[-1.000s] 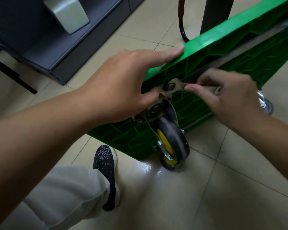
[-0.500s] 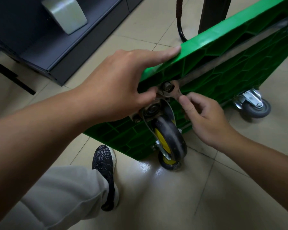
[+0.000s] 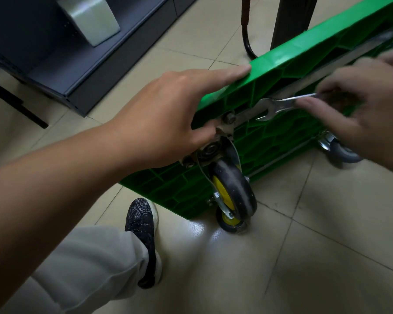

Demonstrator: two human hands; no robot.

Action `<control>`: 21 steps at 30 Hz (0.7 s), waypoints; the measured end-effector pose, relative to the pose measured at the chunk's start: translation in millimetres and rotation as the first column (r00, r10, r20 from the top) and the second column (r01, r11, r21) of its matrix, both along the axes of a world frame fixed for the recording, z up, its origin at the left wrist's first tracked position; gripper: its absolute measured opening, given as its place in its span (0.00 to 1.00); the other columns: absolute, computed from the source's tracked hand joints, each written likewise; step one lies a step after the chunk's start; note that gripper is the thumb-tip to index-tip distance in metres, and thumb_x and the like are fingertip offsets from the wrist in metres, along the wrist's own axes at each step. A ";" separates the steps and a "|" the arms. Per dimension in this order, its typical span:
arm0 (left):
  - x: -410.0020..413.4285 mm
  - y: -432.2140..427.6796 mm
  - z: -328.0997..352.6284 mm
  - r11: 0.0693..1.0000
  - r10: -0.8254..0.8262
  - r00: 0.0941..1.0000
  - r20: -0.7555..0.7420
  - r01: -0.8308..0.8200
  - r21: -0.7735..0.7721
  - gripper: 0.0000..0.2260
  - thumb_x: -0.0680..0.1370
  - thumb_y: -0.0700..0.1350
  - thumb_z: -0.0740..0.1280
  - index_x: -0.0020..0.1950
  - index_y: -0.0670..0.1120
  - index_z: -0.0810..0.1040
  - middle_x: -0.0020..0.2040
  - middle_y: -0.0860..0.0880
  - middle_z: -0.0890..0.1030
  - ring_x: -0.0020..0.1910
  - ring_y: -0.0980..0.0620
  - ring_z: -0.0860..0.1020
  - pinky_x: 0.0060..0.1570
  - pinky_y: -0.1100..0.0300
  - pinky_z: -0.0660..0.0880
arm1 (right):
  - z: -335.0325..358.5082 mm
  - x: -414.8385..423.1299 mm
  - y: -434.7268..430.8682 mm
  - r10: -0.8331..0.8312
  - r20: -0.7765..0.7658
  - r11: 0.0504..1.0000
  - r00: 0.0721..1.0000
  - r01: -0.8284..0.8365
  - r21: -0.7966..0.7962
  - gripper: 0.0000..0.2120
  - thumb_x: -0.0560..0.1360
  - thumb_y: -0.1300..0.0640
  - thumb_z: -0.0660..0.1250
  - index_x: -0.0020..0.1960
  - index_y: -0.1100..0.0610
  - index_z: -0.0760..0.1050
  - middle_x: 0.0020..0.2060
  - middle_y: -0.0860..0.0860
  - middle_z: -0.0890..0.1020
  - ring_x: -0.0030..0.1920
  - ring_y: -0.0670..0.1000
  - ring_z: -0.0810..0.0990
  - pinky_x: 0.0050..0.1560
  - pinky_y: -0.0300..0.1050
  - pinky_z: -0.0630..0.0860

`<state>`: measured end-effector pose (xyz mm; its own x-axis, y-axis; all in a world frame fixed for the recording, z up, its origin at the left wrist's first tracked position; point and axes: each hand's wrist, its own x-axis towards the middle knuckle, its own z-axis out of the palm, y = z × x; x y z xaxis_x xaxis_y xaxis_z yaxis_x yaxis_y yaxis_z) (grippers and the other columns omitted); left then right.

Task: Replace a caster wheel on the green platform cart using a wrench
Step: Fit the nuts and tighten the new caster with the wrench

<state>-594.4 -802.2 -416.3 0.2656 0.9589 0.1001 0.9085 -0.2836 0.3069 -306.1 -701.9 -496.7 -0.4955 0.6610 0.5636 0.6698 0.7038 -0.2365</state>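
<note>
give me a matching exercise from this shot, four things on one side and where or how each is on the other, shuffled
1 left hand
2 wrench
3 yellow-hub caster wheel
4 black shoe

a on the tiled floor
b held by the right hand, off the bolt
c mounted on the green cart underside
d gripping the cart's edge

Pairs: 1-d, 2-b, 3-c, 4-a

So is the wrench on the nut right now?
Off. The wrench, pinched by the right hand, has its open end beside the nut, a gap between them.
</note>
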 end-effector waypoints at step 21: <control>-0.3 -0.4 0.9 1.000 0.001 1.000 -0.004 -0.001 -0.002 0.35 0.78 0.44 0.72 0.81 0.61 0.64 0.75 0.57 0.74 0.72 0.54 0.75 0.66 0.54 0.74 | 34.2 -26.1 16.0 0.185 0.212 0.944 0.959 -0.234 0.233 0.23 0.82 0.41 0.65 0.48 0.62 0.79 0.43 0.61 0.80 0.45 0.64 0.76 0.50 0.69 0.72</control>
<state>-594.7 -802.5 -415.4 0.2653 0.9593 0.0970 0.9098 -0.2824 0.3043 -332.2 -685.9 -462.4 -0.7186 0.3781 0.5836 0.5151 0.8532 0.0816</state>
